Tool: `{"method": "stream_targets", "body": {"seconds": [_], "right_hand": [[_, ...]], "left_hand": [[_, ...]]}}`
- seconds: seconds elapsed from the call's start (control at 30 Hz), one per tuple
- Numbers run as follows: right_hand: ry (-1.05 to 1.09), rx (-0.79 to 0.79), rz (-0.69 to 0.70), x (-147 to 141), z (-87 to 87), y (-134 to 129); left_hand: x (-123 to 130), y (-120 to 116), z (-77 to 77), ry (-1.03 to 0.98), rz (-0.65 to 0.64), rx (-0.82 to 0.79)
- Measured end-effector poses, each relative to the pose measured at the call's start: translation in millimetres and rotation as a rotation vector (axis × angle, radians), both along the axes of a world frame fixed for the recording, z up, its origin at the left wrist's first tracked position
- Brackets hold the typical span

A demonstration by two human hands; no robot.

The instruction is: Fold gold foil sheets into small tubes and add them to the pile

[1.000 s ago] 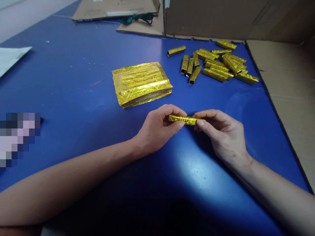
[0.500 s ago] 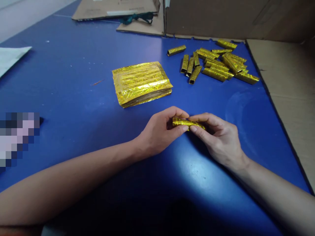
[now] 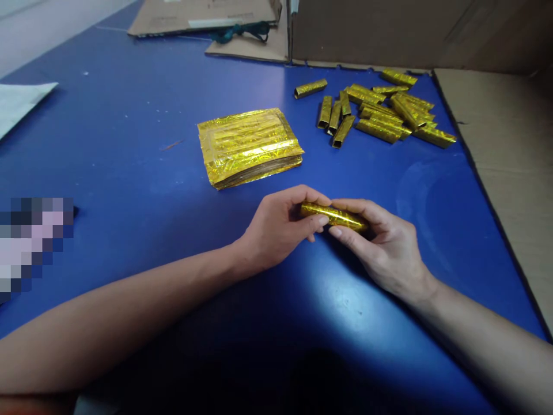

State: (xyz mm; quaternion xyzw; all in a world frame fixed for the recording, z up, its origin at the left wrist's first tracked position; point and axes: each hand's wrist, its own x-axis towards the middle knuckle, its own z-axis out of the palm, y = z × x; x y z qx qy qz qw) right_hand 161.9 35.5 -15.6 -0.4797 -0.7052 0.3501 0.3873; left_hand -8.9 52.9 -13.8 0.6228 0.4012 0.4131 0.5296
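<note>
Between both hands I hold a shiny gold foil tube (image 3: 339, 217), lying crosswise over the blue table. My left hand (image 3: 283, 225) pinches its left part, thumb in front and fingers behind. The right part is gripped by my right hand (image 3: 384, 242), its thumb along the near lower side and its fingers over the far side. Just beyond my left hand lies a stack of flat gold foil sheets (image 3: 250, 144). Several finished-looking gold tubes (image 3: 380, 129) are heaped farther back on the right, some with open square-like ends showing.
The blue table (image 3: 129, 190) spreads under everything. Cardboard (image 3: 367, 34) stands along the back, and more cardboard (image 3: 492, 138) lies at the right edge. A dark green ribbon (image 3: 242, 31) rests on a cardboard piece. Whitish paper (image 3: 21, 104) and a blurred-out item (image 3: 34, 248) are at the left.
The held tube has turned in my fingers and now shows a rounder, wider face. My left thumb has shifted slightly left, and the thumbs are a bit farther apart.
</note>
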Motion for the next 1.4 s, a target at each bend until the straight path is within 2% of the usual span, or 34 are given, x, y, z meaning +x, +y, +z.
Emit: {"method": "stream_targets", "body": {"seconds": [0.17, 0.3, 0.77, 1.03, 1.23, 1.4], "right_hand": [[0.055, -0.103, -0.042, 1, 0.4, 1], [0.085, -0.074, -0.083, 1, 0.5, 0], [0.105, -0.106, -0.071, -2, 3.7, 1], [0.468, -0.267, -0.075, 4, 3.0, 10], [0.388, -0.374, 0.048, 7, 5.1, 14], [0.410, -0.409, 0.030, 8, 6.4, 15]], "left_hand": [[-1, 2, 0.1, -0.035, 0.017, 0.016], [-3, 4, -1.7, -0.025, 0.023, 0.002], [-1, 3, -1.0, -0.066, -0.012, -0.054], [-3, 15, 1.7, -0.183, 0.119, -0.253], [-5, 13, 0.5, -0.146, 0.018, -0.238], [-16, 23, 3.3, -0.244, -0.164, -0.352]]}}
